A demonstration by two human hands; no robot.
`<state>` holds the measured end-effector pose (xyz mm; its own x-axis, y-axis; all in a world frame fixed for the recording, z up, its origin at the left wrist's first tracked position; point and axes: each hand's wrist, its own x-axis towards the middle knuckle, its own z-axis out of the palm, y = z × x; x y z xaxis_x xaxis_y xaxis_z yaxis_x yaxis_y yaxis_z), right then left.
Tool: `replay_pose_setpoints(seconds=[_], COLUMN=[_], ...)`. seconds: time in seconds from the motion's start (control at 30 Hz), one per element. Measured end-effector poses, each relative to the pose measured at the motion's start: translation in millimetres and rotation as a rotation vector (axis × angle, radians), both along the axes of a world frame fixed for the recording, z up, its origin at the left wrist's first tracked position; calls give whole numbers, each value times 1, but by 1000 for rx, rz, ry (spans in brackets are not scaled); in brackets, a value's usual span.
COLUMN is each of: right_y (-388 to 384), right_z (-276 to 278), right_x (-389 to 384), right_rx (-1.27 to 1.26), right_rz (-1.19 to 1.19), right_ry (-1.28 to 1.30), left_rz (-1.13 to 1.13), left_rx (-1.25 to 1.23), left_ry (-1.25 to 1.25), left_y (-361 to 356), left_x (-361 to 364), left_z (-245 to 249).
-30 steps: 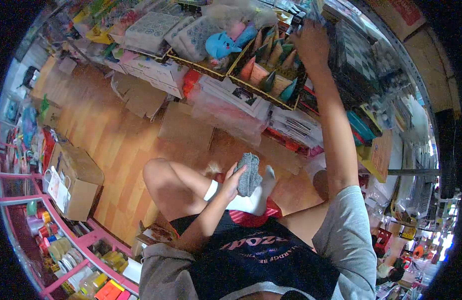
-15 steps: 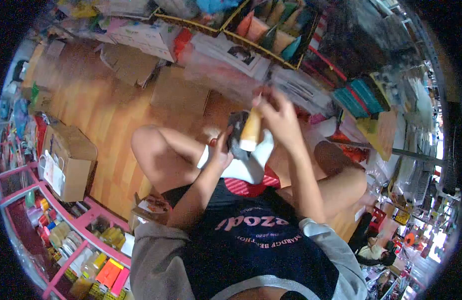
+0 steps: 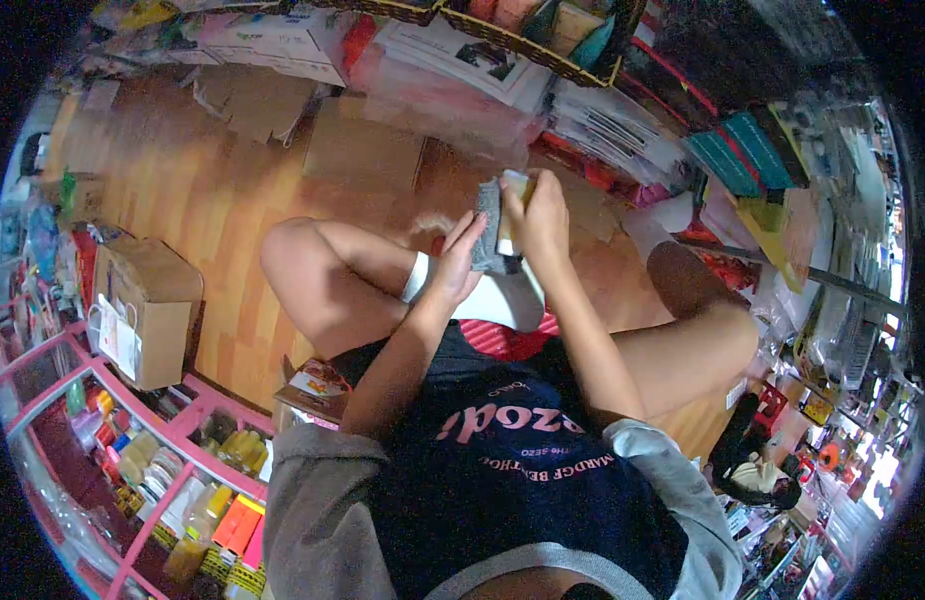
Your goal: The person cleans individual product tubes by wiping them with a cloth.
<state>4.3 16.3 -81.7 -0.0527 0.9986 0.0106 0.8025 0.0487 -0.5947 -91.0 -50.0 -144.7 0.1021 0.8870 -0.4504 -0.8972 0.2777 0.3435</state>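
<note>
My left hand [image 3: 459, 266] holds a flat grey rough-textured piece [image 3: 488, 235], like folded cloth, with its fingers along the near side. My right hand [image 3: 544, 222] is closed around a yellowish tube [image 3: 510, 215] with a pale lower end. The tube lies close along the right side of the grey piece, overlapping its edge in this view. Both hands are above my crossed legs, over a white sock [image 3: 512, 300] and a red striped item [image 3: 502, 338].
A cardboard box [image 3: 162, 320] stands on the wooden floor at left, behind a pink-framed case [image 3: 132, 430] of tapes and bottles. Flattened cardboard [image 3: 362, 155] lies ahead. Stacked papers [image 3: 617, 130] and a basket [image 3: 532, 45] line the far side. Crowded shelves fill the right.
My right hand has come down and closed more around the tube, which now lies against the grey piece. My left hand has risen slightly with the grey piece, and the view has shifted.
</note>
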Motion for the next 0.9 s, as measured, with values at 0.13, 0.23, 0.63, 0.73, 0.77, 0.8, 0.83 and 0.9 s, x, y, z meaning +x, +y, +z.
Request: replay_pose_setpoints(seconds=[0.13, 0.23, 0.63, 0.73, 0.77, 0.8, 0.83, 0.9], right_y=[2, -22, 16, 14, 14, 16, 18, 19], right_z=[-4, -3, -15, -12, -13, -12, -10, -9], right_x=[3, -5, 0, -4, -2, 0, 3, 10], right_rx=[77, 121, 285, 207, 162, 161, 77, -113], right_rz=[64, 150, -42, -13, 3, 6, 6, -40], right_ry=[0, -64, -14, 97, 213, 216, 434, 807], left_rz=[-50, 62, -125, -104, -101, -94, -88, -91], left_rx=[56, 6, 98, 55, 54, 53, 50, 56], left_ry=[21, 47, 116, 209, 210, 132, 55, -8], left_y=[-3, 0, -3, -5, -5, -4, -3, -1], left_x=[2, 0, 9, 6, 5, 3, 0, -4], left_z=[5, -1, 18, 10, 7, 12, 17, 30])
